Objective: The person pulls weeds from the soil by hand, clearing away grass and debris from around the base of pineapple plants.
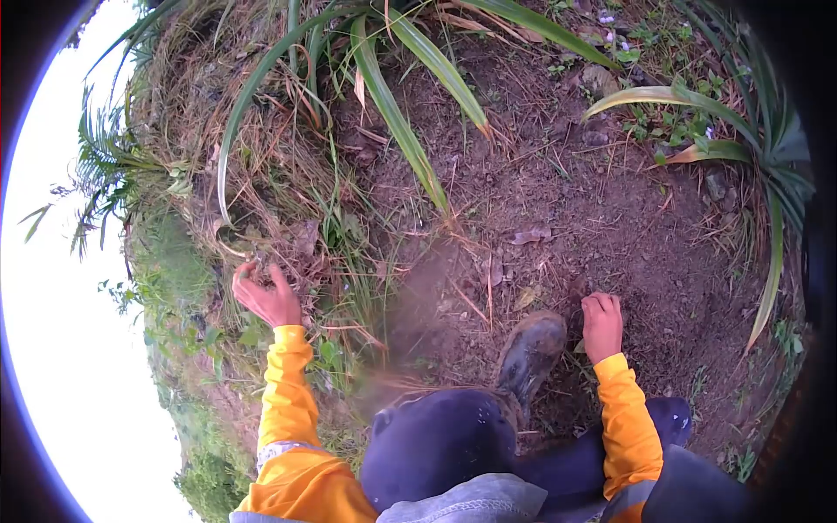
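My left hand (268, 296) reaches out over dry grass and leaf litter (301, 240) at the left, its thumb and fingers apart, close to the curled tip of a long pale leaf (223, 187). Nothing shows between its fingers. On the right, my right hand (602, 326) is low over the brown soil (645, 261), its fingers bent and pressed together. Whatever it may hold is hidden. Both arms wear orange sleeves.
A dark muddy boot (532, 349) and my bent knee (440, 440) are between the arms. Long green leaves (397, 122) hang in from the top. Another long-leaved plant (772, 152) grows at the right. Green plants and bright sky lie far left.
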Motion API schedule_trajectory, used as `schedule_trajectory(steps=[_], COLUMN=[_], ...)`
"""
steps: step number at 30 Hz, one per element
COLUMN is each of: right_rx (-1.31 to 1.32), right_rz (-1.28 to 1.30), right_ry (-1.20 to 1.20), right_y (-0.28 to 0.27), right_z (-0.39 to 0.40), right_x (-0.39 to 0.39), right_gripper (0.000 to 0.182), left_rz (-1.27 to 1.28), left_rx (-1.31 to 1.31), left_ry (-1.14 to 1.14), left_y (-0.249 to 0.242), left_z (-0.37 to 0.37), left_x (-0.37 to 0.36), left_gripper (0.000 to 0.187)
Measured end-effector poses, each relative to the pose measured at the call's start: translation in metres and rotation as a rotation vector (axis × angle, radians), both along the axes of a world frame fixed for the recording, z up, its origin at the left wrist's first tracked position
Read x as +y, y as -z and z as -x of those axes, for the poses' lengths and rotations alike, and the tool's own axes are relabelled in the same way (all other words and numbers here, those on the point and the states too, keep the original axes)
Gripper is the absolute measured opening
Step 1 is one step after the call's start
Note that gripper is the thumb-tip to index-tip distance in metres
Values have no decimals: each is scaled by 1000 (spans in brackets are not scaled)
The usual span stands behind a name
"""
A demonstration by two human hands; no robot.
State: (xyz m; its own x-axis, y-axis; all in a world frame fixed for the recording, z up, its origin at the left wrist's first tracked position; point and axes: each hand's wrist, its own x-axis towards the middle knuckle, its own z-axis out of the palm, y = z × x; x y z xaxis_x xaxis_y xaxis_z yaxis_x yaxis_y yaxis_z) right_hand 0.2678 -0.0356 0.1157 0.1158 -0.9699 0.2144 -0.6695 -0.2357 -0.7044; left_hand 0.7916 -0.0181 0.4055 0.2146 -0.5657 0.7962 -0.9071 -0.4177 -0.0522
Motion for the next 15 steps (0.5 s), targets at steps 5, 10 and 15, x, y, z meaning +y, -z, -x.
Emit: schedule_trajectory(steps=[5, 10, 15], right_rx=[-187, -558, -874], right_rz=[-29, -133, -63], right_ry=[187, 205, -628], right_y=[-19, -115, -195], right_z=[-2, -39, -218], right_x=[-15, -35, -72], right_gripper=[10, 11, 32], left_rz=[-805, -801, -980], left_rx=[-49, -12, 169], left_ry=[520, 364, 311], left_y=[64, 99, 59], left_z=[116, 54, 97], left_x=[-52, -63, 42], left_gripper=[66, 65, 43])
